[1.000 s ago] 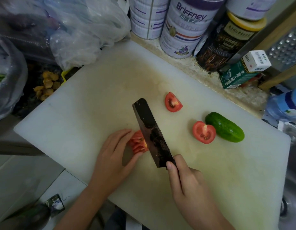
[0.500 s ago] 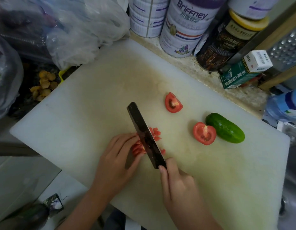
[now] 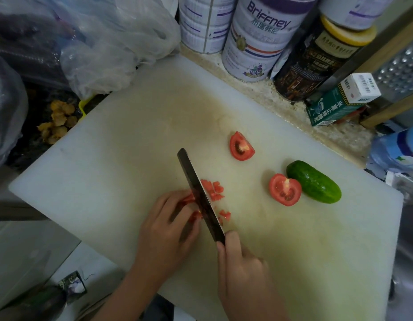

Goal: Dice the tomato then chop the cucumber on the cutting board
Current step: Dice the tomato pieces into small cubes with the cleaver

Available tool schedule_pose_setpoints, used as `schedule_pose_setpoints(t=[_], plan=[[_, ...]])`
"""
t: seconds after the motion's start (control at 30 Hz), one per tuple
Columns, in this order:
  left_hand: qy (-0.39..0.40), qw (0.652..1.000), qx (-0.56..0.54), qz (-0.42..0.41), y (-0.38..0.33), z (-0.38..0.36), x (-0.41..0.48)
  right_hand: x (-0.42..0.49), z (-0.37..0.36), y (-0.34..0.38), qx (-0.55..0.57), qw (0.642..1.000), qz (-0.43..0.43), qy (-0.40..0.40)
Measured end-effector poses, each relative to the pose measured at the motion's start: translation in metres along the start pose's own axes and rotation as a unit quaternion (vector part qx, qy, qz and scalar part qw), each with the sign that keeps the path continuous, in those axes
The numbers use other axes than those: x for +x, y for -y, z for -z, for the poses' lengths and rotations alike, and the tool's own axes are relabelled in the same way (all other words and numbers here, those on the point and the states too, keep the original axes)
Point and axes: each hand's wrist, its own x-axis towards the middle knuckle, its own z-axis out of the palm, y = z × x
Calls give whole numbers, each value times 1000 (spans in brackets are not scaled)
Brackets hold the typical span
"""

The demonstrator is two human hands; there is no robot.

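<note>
Your knife [image 3: 201,198] has stepped another cut leftward, with your right hand [image 3: 238,269] wrapped round its handle and your left hand [image 3: 164,230] pinching the last tomato strips [image 3: 189,200] against the blade's left face. Fresh dice [image 3: 214,188] lie just right of the knife. Farther right on the cutting board [image 3: 131,158] wait a wedge [image 3: 241,147], a half [image 3: 284,189] and the whole cucumber [image 3: 314,181], so you're probably under halfway.

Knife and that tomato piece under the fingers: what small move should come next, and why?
Probably lift the knife a little, step it toward the left hand and cut down. The right hand holds the blade between the diced bits and the uncut tomato piece that the left hand holds on the cutting board.
</note>
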Motion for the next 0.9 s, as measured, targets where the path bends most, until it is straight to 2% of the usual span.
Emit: schedule_pose_setpoints(t=[0.2,0.6,0.7,0.83,0.9], plan=[[12,1000,-12,17,2,0,-2,3,-5,12,-70,997,-25,-31],[15,999,-32,18,3,-1,-1,15,-16,10,-68,997,30,0],[22,999,-35,19,3,0,1,11,-15,4,-68,997,20,6],[20,999,-41,22,2,0,2,2,-3,1,-66,991,-60,99],[15,999,-42,23,2,-1,2,7,-4,-1,-34,992,-53,111]])
